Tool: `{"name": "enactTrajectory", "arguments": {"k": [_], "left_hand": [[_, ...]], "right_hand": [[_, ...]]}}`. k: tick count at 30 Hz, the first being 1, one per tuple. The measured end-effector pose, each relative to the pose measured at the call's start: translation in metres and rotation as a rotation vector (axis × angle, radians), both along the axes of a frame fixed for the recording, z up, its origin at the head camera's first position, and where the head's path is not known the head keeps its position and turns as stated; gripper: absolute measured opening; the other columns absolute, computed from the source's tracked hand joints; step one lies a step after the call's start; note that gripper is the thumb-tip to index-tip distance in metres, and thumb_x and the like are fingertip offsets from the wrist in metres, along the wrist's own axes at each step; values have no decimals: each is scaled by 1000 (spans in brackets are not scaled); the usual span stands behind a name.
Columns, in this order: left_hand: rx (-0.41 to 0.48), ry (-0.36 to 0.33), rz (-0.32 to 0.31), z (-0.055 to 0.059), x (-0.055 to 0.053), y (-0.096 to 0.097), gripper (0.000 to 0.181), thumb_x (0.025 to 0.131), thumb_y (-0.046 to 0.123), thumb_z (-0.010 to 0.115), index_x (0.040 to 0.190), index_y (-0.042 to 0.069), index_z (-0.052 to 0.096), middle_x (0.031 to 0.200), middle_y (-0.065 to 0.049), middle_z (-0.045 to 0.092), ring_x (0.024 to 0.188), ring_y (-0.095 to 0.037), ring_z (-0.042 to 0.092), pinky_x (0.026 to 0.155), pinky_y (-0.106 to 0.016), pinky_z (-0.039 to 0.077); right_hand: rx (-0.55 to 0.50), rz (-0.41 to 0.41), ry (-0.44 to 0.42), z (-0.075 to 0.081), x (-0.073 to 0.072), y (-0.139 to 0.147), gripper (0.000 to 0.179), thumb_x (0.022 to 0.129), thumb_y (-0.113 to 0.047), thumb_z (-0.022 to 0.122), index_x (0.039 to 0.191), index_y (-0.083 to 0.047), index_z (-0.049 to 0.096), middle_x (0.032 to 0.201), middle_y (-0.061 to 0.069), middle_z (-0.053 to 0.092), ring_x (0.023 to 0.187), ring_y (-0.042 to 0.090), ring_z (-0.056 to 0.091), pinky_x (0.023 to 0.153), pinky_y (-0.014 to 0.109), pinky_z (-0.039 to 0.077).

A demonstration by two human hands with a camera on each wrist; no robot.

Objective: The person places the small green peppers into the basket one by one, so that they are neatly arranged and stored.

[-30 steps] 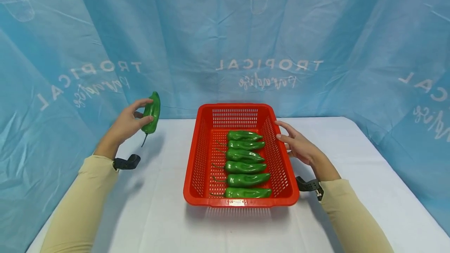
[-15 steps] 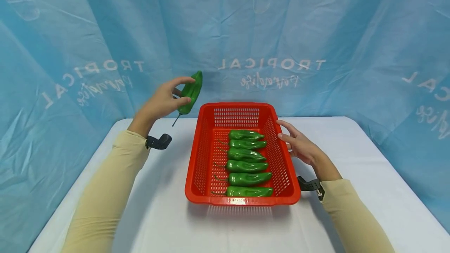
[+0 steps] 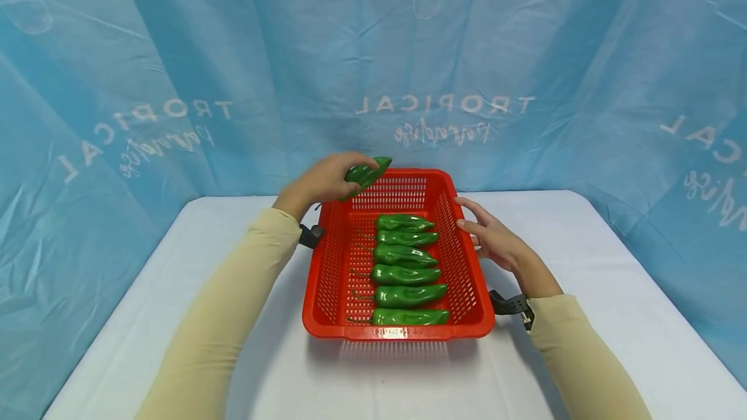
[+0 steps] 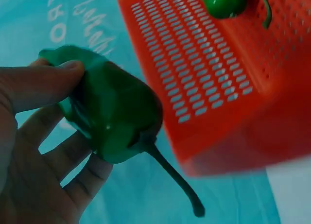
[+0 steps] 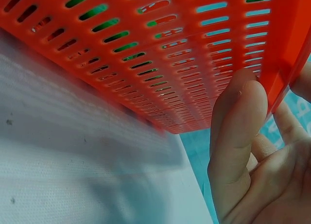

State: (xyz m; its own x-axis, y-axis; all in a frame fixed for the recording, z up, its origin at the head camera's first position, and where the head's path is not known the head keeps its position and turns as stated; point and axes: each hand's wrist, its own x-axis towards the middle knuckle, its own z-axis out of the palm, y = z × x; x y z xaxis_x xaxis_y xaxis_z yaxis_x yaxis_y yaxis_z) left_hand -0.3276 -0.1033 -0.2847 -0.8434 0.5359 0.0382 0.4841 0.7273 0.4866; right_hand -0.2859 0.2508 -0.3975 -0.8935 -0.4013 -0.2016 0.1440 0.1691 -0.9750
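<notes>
My left hand (image 3: 329, 180) holds a green pepper (image 3: 367, 175) over the far left corner of the red basket (image 3: 312, 277). In the left wrist view the thumb lies along one side of this pepper (image 4: 114, 112), the fingers behind it, its stem pointing away from the palm. Inside the basket several more green peppers (image 3: 405, 275) lie in a column, stems to the left. My right hand (image 3: 493, 238) is at the basket's right rim, thumb and index fingertips touching it. The right wrist view has the thumb (image 5: 240, 131) against the slotted outer wall (image 5: 180, 63).
The basket stands on a white-covered table (image 3: 245, 316). A blue printed curtain (image 3: 292, 83) hangs behind the table and along both sides. Both forearms wear beige sleeves with black straps at the wrists.
My left hand has carried the pepper from the left of the table, up and then rightward, to the basket's far left corner. My right hand has stayed at the rim.
</notes>
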Motion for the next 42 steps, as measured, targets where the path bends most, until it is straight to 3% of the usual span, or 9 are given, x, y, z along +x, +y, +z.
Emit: {"name": "enactTrajectory", "arguments": {"k": [5, 9, 14, 19, 23, 26, 32, 39, 42], "left_hand": [[33, -85, -61, -11, -5, 13, 51, 93, 5, 63, 138, 28, 57, 147, -9, 50, 100, -25, 56, 77, -36, 50], [76, -179, -109, -18, -8, 23, 50, 93, 2, 61, 136, 27, 58, 147, -8, 47, 69, -20, 48, 62, -30, 45], [48, -235, -148, -21, -16, 36, 51, 92, -2, 59, 134, 27, 59, 154, -6, 41, 60, -15, 35, 63, -29, 39], [-33, -209, -146, -26, -25, 46, 54, 91, -4, 57, 134, 28, 60, 150, -5, 45, 72, -18, 42, 68, -31, 41], [-119, -140, -149, -32, -30, 52, 53, 91, -4, 56, 133, 29, 60, 146, -2, 51, 105, -20, 51, 77, -33, 46], [-120, -155, -150, -38, -32, 55, 53, 91, -4, 57, 132, 28, 61, 148, -1, 49, 117, -22, 51, 81, -33, 48], [-79, -203, -162, -49, -37, 57, 52, 92, -4, 55, 134, 27, 60, 152, -3, 45, 119, -23, 47, 75, -31, 47], [-175, -83, -198, -63, -41, 61, 54, 91, -1, 56, 135, 30, 59, 147, 2, 51, 112, -19, 49, 81, -29, 48], [-161, -63, -216, -64, -42, 64, 53, 91, -1, 56, 136, 28, 59, 150, 1, 48, 116, -19, 48, 83, -32, 48]], "right_hand": [[-1, 2, 3, 0, 0, 1, 64, 103, -33, 51, 157, -32, 17, 123, 6, 63, 89, 19, 75, 80, 47, 61], [-5, 4, 7, 1, 0, 2, 64, 103, -32, 51, 157, -32, 17, 121, 5, 63, 89, 19, 75, 79, 47, 61], [-19, -3, 6, 2, -1, 4, 64, 103, -31, 51, 157, -33, 17, 123, 6, 62, 88, 18, 75, 79, 46, 61], [3, -7, 19, 2, 0, 5, 66, 102, -32, 52, 158, -33, 16, 135, 16, 55, 92, 19, 75, 81, 47, 60], [26, -11, 29, 1, 0, 5, 70, 101, -34, 54, 158, -34, 15, 144, 22, 49, 96, 21, 75, 83, 47, 59], [26, -10, 24, 0, 0, 4, 70, 100, -34, 55, 158, -35, 15, 145, 23, 47, 97, 23, 75, 84, 48, 59], [21, -9, 24, -3, -3, 1, 69, 100, -34, 55, 157, -36, 16, 145, 22, 49, 97, 22, 75, 83, 48, 59], [7, -11, 13, -6, 0, -1, 69, 100, -34, 55, 157, -36, 16, 143, 22, 50, 98, 24, 75, 84, 49, 59], [12, -14, 21, -6, -1, 0, 69, 100, -34, 55, 157, -37, 16, 143, 22, 50, 99, 25, 75, 83, 48, 59]]}}
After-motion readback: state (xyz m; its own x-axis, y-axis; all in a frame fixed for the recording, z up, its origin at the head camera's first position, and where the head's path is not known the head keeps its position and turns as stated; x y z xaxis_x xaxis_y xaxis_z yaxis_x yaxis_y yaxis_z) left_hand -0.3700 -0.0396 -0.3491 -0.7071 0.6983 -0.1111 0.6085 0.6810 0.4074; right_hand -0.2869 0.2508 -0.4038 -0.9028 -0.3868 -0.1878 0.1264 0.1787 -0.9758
